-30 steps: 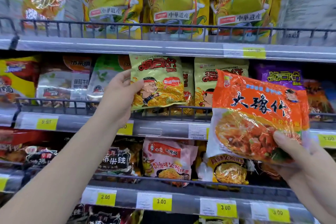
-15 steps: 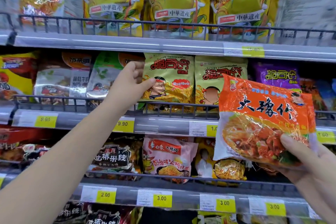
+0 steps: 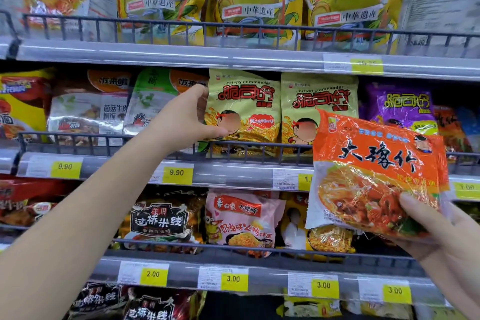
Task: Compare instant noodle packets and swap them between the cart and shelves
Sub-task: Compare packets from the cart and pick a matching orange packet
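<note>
**SWAP UNFINISHED: 2 PACKETS IN HAND AT THE SHELVES**

Progress. Judged part-way through, at the comparing or exchanging step. Found in the right hand: 1 orange noodle packet, off the shelves, held up in front of the middle shelf and partly covering a second yellow-green packet. Found under the left hand: 1 yellow-green Crispy commander packet, upright on the middle shelf, lower edge behind the wire rail, just above a 9.90 price tag. Cannot tell whether on its way out or on its way back in. No cart in view, so nothing to report on its contents. Nothing visibly exchanged as things lie. Remaining, by judgement: settle the Crispy commander packet 1 way or the other, then find a place for the orange noodle packet, on a shelf or in the cart.

Hand pose. Left arm stretched forward and up from the lower left, wrist close to the wire rail. Thumb pressed on the front of the Crispy commander packet at its lower left, fingers curled round its left edge near the top: a closed pinch on the packet. Right hand low at the right of the view, thumb laid across the lower right front of the orange noodle packet, other fingers behind it and hidden: closed on the packet. Packet tilted, top left corner highest.
</note>
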Demonstrator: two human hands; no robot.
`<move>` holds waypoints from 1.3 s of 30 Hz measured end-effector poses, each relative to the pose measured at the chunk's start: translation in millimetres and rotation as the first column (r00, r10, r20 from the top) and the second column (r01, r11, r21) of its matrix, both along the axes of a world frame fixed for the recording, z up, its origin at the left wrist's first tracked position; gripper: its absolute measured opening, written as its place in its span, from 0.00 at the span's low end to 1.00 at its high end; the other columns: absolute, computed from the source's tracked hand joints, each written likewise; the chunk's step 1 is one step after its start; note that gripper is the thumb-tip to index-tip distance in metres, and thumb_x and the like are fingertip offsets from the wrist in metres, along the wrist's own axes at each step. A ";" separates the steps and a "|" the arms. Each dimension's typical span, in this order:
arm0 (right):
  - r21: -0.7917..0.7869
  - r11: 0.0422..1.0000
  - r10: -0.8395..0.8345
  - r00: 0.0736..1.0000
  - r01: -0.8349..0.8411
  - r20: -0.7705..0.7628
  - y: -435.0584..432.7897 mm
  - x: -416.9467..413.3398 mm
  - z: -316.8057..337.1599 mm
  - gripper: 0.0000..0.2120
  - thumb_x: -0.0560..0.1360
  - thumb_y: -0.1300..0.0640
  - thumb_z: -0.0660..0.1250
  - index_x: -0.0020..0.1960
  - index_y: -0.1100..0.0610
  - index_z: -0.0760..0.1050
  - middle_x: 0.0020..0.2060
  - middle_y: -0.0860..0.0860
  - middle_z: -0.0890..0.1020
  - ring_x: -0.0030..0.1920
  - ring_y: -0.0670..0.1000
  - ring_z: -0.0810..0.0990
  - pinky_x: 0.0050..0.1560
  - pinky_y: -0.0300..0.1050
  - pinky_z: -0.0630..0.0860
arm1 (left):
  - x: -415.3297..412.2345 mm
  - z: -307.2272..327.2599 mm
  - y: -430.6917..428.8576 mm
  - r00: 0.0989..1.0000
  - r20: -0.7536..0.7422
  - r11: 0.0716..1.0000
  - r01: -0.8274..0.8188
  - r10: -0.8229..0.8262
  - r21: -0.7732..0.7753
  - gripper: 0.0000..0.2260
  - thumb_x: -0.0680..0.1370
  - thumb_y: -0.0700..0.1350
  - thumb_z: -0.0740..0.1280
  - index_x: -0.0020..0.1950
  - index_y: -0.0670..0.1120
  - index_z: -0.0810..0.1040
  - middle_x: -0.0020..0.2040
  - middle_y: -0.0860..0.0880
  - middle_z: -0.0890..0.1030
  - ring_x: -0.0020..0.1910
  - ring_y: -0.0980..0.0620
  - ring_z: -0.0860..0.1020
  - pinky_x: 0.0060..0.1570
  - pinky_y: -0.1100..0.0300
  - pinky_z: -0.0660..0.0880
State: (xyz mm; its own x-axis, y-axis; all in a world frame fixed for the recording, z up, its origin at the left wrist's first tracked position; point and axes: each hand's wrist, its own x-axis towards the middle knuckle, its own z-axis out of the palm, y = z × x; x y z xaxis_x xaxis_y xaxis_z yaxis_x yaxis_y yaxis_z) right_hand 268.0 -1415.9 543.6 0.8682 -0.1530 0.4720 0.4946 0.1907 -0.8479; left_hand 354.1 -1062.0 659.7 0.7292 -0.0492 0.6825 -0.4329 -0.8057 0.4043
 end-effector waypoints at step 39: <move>0.031 0.999 -0.031 0.999 0.032 -0.017 -3.7 12.4 -4.5 0.19 0.70 0.54 0.68 0.61 0.52 0.79 0.53 0.52 0.88 0.47 0.51 0.89 0.39 0.46 0.86 | -6.8 24.2 28.7 0.966 -0.258 0.978 0.037 0.018 0.204 0.06 0.76 0.55 0.74 0.46 0.54 0.84 0.38 0.60 0.86 0.35 0.68 0.82 0.49 0.61 0.78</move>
